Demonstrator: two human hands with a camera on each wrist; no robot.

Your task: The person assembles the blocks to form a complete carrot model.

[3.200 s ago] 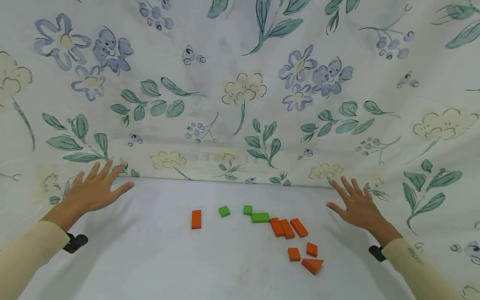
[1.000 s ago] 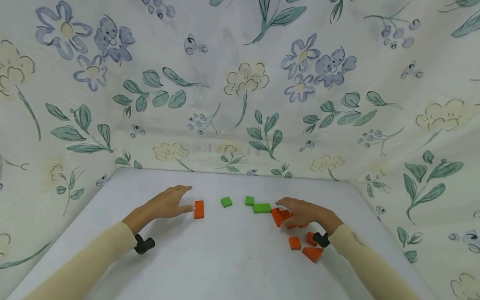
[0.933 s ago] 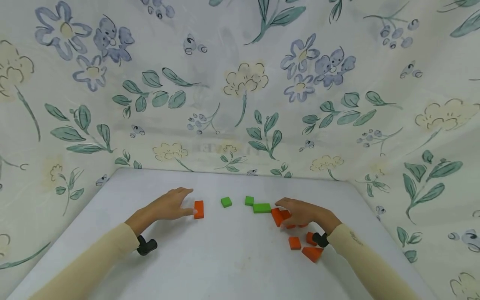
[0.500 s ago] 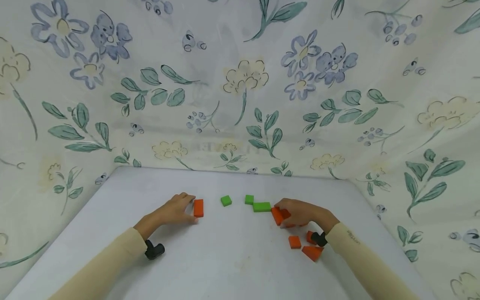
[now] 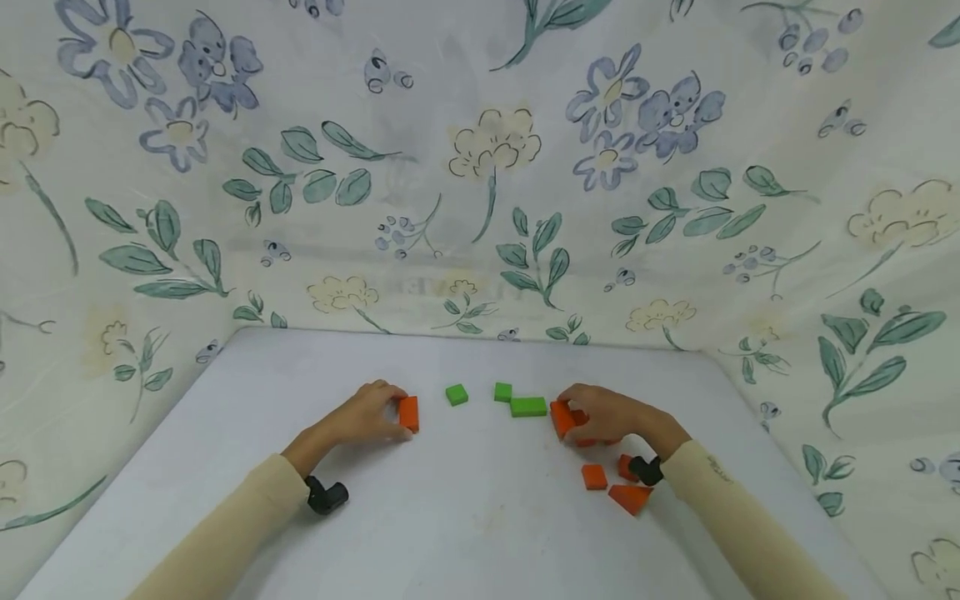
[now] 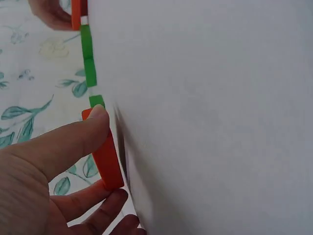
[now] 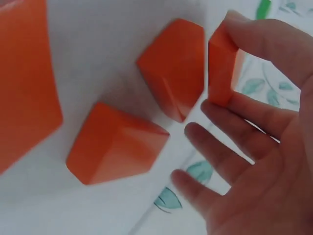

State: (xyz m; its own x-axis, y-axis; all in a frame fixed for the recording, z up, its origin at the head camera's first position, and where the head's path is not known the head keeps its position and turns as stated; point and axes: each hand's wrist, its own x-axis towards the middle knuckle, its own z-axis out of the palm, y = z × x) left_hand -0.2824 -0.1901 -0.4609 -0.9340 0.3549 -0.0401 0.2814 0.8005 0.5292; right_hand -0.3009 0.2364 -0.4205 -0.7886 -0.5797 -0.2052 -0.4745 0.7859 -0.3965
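In the head view my left hand [image 5: 365,413] pinches an orange rectangular block [image 5: 408,414] between thumb and fingertips. The left wrist view shows the thumb on one end of that block [image 6: 108,161] and fingers at the other. My right hand [image 5: 618,417] grips another orange block [image 5: 562,420], the leftmost of a close group. More orange blocks lie under this hand and are partly hidden by it. In the right wrist view the gripped block [image 7: 222,66] stands between thumb and fingertip, close to a neighbouring orange block [image 7: 175,68]. Whether either block is off the table, I cannot tell.
Between the hands lie a small green block [image 5: 457,394], a green cube [image 5: 503,392] and a green rectangular block [image 5: 528,407]. Nearer me are a small orange block [image 5: 595,477], another [image 5: 627,468] beside the right wrist camera, and an orange wedge [image 5: 631,498]. Floral cloth [image 5: 420,275] surrounds the white table [image 5: 465,533].
Both hands came in from the table's sides. The left fingers closed round the lone orange block; the right ones closed on the group's leftmost block. The head view shifted slightly.
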